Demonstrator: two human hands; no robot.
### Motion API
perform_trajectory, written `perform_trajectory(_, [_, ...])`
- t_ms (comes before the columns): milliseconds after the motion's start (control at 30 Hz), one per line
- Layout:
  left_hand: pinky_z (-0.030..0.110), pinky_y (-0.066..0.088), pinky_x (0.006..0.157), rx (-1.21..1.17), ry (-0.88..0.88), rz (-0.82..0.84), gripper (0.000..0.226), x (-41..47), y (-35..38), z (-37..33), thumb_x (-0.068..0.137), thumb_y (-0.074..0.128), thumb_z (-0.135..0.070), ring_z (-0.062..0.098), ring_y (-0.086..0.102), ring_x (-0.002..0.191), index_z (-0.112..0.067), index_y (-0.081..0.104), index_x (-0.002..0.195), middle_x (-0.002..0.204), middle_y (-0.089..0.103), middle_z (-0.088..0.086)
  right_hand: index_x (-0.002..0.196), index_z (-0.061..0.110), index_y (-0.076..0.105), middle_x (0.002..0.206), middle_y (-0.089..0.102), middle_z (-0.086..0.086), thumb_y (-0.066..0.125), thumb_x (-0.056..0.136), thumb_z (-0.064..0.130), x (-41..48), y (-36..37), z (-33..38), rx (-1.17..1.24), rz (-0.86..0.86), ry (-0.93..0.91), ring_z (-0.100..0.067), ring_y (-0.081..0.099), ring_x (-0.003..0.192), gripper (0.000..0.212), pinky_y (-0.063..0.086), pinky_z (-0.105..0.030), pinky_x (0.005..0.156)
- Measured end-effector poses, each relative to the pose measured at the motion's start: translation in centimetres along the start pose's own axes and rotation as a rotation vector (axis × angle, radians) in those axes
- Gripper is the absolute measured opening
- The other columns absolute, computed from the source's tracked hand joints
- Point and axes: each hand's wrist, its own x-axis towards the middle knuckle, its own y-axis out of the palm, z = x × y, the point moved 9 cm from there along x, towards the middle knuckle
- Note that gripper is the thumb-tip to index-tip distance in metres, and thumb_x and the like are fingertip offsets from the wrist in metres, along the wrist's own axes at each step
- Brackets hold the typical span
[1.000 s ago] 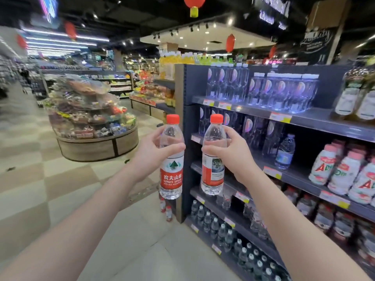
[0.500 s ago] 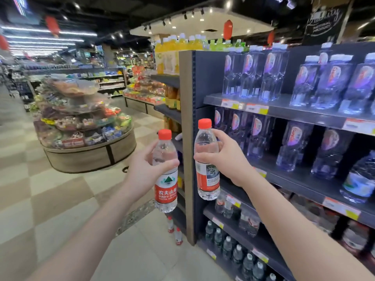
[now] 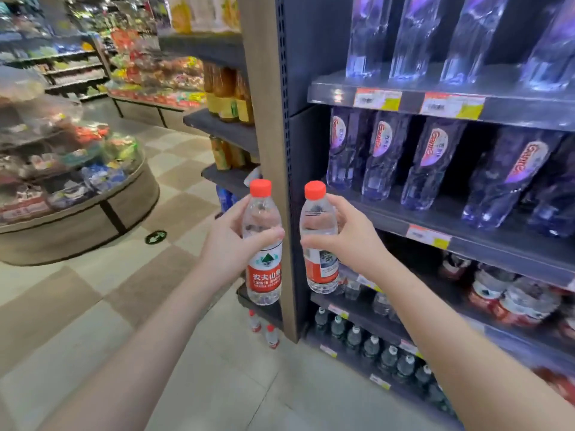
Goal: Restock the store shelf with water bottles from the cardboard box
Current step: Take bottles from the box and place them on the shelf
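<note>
Red-capped water bottles (image 3: 264, 244) (image 3: 318, 241) upright, caps up, each in one hand's (image 3: 228, 245) (image 3: 353, 241) closed grip

both bare arms stretched forward, roughly chest height, left hand (image 3: 231, 244) wrapped round a bottle, thumb across the front, right hand (image 3: 348, 236) gripping the other bottle from its right side, fingers curled behind, wrists fairly straight, hands close but apart
</note>
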Motion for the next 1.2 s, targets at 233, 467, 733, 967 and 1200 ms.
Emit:
perform_trajectory(233, [0.044,0.059,0.101,-0.009,0.020,0.199,0.058,5.7,0.1,7.7,0.080,0.089,-0.021,0.007,0.075,0.108,-0.038,0.067,0.132,0.116,0.079,-0.015,0.124,0.044,0.064,0.109,0.078,0.011,0.091,0.075,0.020,3.6,3.2,-4.8,0.037,-0.175,0.119,-0.005,0.073,0.103,0.061,0.060,-0.042,0.097])
perform_trajectory(467, [0.035,0.057,0.101,-0.016,0.000,0.273,0.070,10.5,3.8,13.3,0.078,0.090,-0.022,0.000,0.072,0.111,-0.041,0.062,0.140,0.120,0.077,-0.019,0.120,0.046,0.064,0.104,0.079,0.011,0.090,0.076,0.021,5.9,3.6,-11.2,0.026,-0.250,0.219,-0.007,0.075,0.098,0.057,0.061,-0.036,0.090])
perform_trajectory(733, [0.031,0.058,0.097,-0.032,0.000,0.342,0.063,16.2,10.3,18.2,0.080,0.090,-0.016,0.003,0.073,0.109,-0.043,0.066,0.131,0.114,0.078,-0.017,0.125,0.044,0.063,0.107,0.078,0.010,0.091,0.073,0.021,11.0,2.2,-18.1,0.016,-0.241,0.239,-0.008,0.073,0.102,0.063,0.060,-0.044,0.096])
perform_trajectory(967, [0.023,0.058,0.091,-0.060,0.106,0.330,0.052,19.2,14.0,21.6,0.082,0.088,-0.017,0.003,0.074,0.105,-0.033,0.070,0.128,0.112,0.079,-0.013,0.131,0.038,0.063,0.106,0.078,0.012,0.093,0.072,0.020,13.3,2.1,-22.6,-0.028,-0.262,0.149,-0.005,0.074,0.098,0.068,0.061,-0.032,0.088])
perform_trajectory(1200, [0.013,0.055,0.081,-0.138,0.297,0.244,0.039,19.3,15.9,27.6,0.085,0.086,-0.018,0.001,0.075,0.096,-0.027,0.073,0.121,0.106,0.081,-0.009,0.121,0.037,0.068,0.098,0.081,0.009,0.093,0.073,0.019,13.6,3.2,-29.3,-0.003,-0.300,-0.012,-0.007,0.077,0.091,0.057,0.058,-0.026,0.077])
